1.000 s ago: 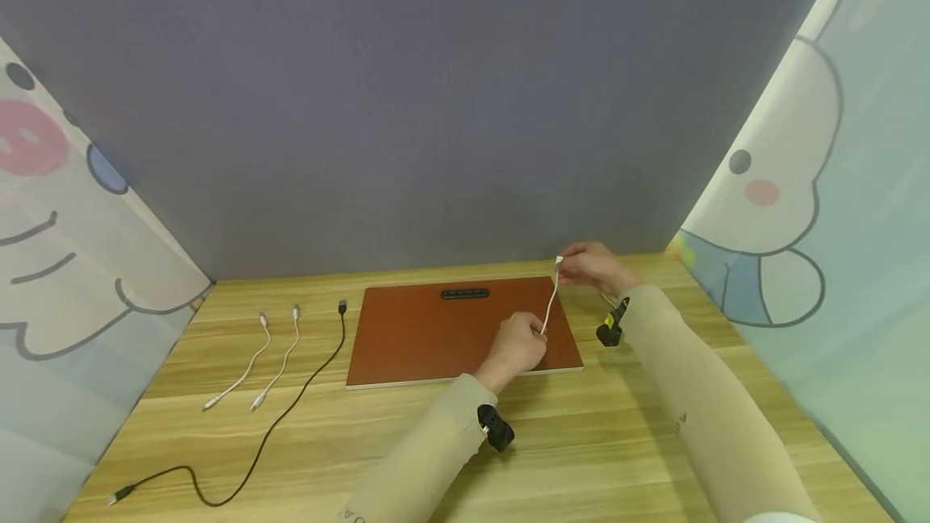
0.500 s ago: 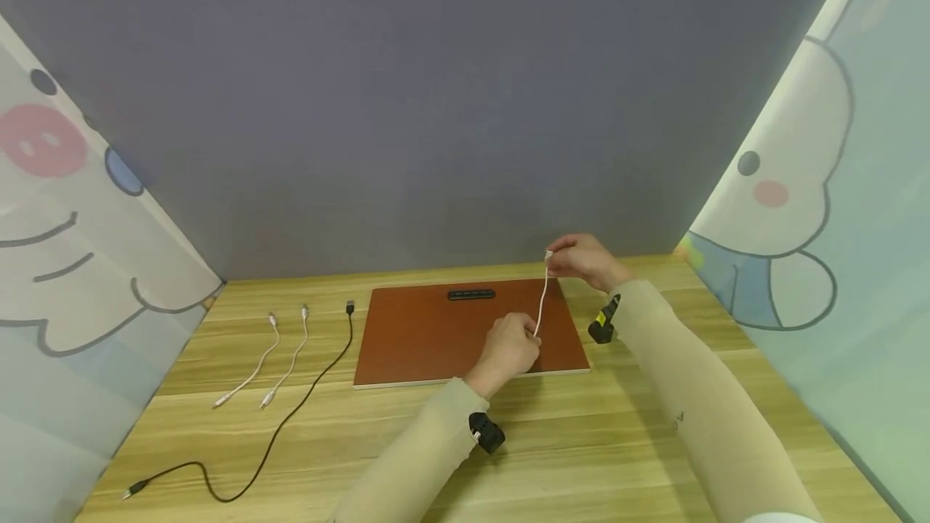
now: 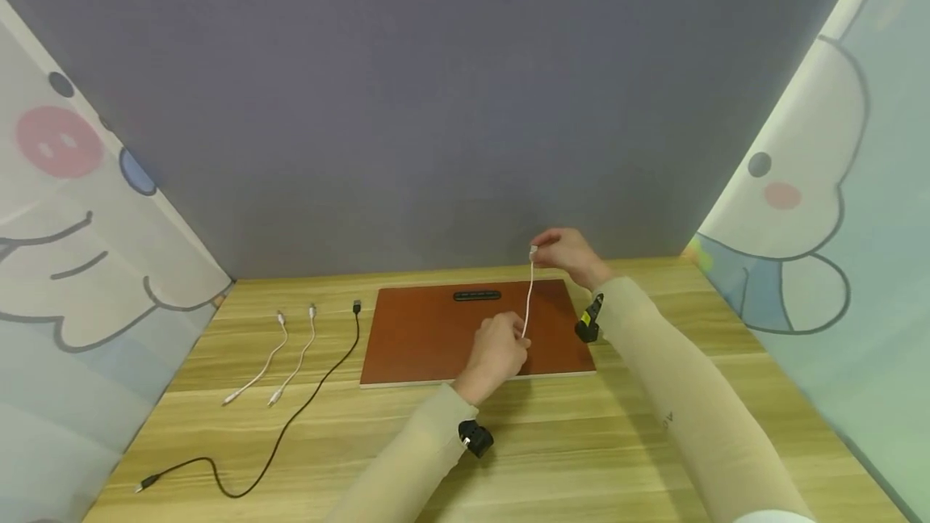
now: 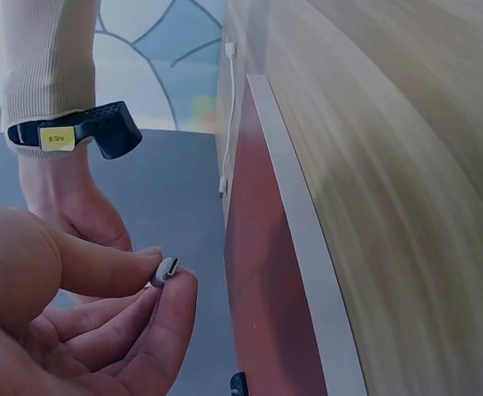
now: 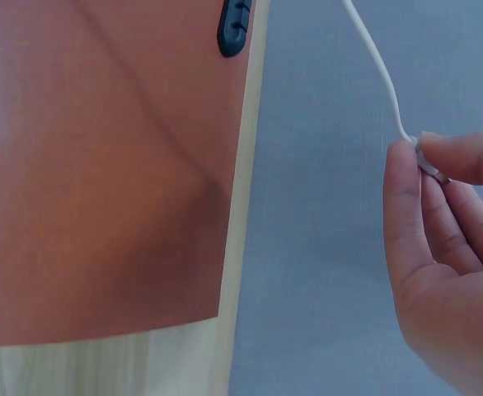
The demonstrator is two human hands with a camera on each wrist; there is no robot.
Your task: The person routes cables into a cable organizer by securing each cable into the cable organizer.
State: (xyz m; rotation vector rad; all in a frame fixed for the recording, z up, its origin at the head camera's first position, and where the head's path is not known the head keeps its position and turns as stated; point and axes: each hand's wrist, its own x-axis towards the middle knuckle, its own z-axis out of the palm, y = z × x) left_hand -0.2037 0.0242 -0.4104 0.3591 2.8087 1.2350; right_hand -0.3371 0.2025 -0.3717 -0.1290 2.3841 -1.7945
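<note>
A short white charging cable [image 3: 529,297] runs taut between both hands above the brown board. My left hand [image 3: 496,352] pinches its lower end between thumb and forefinger; in the left wrist view the small metal tip of the plug [image 4: 167,271] points out past the fingertips. My right hand [image 3: 570,255], higher and farther back, pinches the upper end, whose plug is partly hidden by the fingers in the right wrist view. On the board's [image 3: 429,341] far part lies a black slotted cable clip [image 3: 477,295], to the left of the held cable.
At the left of the wooden table [image 3: 581,450] lie two white cables [image 3: 302,355] and a longer black cable [image 3: 286,428]. Another white cable [image 4: 232,91] lies beyond the board's right end in the left wrist view. A grey panel [image 3: 465,103] rises behind.
Both hands have moved left with the white cable in them, the right hand more so and slightly upward, and the cable hangs closer to upright. The other cables lie as before.
</note>
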